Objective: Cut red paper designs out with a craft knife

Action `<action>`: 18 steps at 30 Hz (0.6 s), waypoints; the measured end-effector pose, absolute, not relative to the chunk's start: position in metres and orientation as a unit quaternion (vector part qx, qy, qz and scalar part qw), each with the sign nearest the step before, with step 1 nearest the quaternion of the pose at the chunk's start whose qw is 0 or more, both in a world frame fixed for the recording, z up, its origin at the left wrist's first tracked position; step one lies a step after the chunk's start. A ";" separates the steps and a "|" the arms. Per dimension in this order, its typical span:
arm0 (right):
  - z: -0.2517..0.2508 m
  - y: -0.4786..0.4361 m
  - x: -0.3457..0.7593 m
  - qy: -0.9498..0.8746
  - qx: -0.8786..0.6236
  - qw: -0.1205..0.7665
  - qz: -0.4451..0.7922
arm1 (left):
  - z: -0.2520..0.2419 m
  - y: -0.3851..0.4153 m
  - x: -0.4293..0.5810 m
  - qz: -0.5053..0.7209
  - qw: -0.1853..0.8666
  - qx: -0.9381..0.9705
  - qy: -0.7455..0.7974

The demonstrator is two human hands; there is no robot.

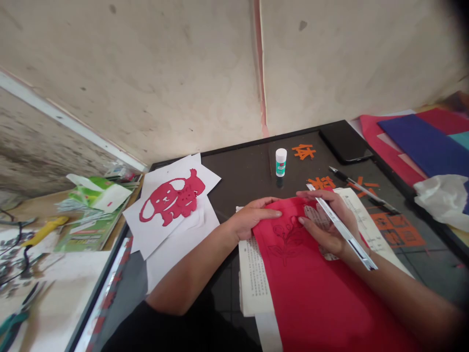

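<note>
Red paper (311, 303) lies over an open book (252, 281) at the near side of the black desk (242, 181), its far edge held between both hands. The left hand (254, 217) grips the corner, thumb pressed flat on top and fingers curled towards the far edge; the right hand (337, 227) is partly closed, its thumb on the paper, with a silver cutter (346, 234) lying slantwise across it. Between the hands, a dark-lined flower drawing (284, 239) shows on the paper, and beside it printed text shows through a cut-out gap. Beyond, a glue stick (281, 164) stands upright, orange cut-outs (304, 152) lie to its right, one of them under a pen (346, 180), and a phone (346, 143) rests near the far corner. To the left, a red bear cut-out (164, 198) lies on white sheets (144, 234), and off past the desk's left edge are pliers (14, 318) and a green packet (97, 190); past the right edge lies a blue sheet (425, 144), with a clear bag (441, 198) just nearer
</note>
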State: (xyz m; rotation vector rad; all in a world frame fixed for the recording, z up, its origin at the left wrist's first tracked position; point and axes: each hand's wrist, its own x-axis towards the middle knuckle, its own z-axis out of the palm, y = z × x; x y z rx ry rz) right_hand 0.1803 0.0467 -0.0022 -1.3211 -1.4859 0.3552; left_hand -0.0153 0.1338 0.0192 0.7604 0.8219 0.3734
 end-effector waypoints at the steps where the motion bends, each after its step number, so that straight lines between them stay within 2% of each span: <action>1: -0.002 0.047 0.181 -0.626 -0.556 0.526 0.149 | 0.020 0.134 -0.015 0.176 0.831 0.359 0.388; 7: -0.007 0.050 0.184 -0.638 -0.571 0.502 0.122 | 0.021 0.132 -0.016 0.172 0.830 0.366 0.384; 14: -0.006 0.047 0.180 -0.599 -0.568 0.538 0.171 | 0.025 0.137 -0.013 0.169 0.810 0.392 0.403; 16: -0.003 0.046 0.179 -0.573 -0.566 0.562 0.186 | 0.041 0.130 -0.019 0.222 0.744 0.462 0.429; 17: -0.003 0.047 0.178 -0.561 -0.565 0.575 0.189 | 0.053 0.122 -0.024 0.272 0.666 0.541 0.436; 18: -0.003 0.047 0.177 -0.552 -0.565 0.585 0.187 | 0.067 0.110 -0.031 0.341 0.534 0.630 0.450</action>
